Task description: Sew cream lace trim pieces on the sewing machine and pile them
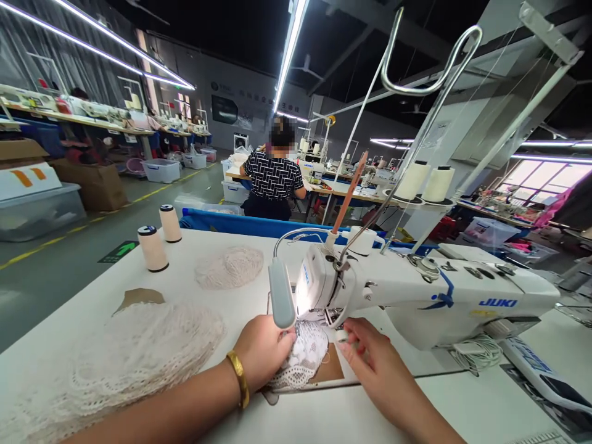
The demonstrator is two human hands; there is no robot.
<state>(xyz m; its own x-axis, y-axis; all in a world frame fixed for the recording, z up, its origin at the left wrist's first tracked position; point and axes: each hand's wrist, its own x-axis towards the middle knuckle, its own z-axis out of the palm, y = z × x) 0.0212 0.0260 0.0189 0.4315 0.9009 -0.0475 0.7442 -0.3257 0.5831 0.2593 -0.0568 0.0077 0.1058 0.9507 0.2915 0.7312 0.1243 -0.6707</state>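
Note:
A white lace piece (305, 351) with a scalloped, eyelet border lies under the needle area of a white JUKI sewing machine (319, 280). At its left edge is my left hand (263, 346), fingers bent and closed on the lace; a gold bangle (238, 377) circles that wrist. My right hand (372, 351) is right of the presser foot, its thumb and curled fingers drawn together by a small white thing I cannot make out. A brown card-like patch (329, 364) shows beside the lace. The lamp (281, 296) partly covers the lace's far left side.
Stacked lace pieces (152, 345) spread over the table's left, with another lace pile (231, 266) behind. Two thread cones (153, 250) stand at the far left edge. A phone-like device (546, 376) and a coiled cord (478, 353) lie right. Ahead, a person (272, 172) sits facing away.

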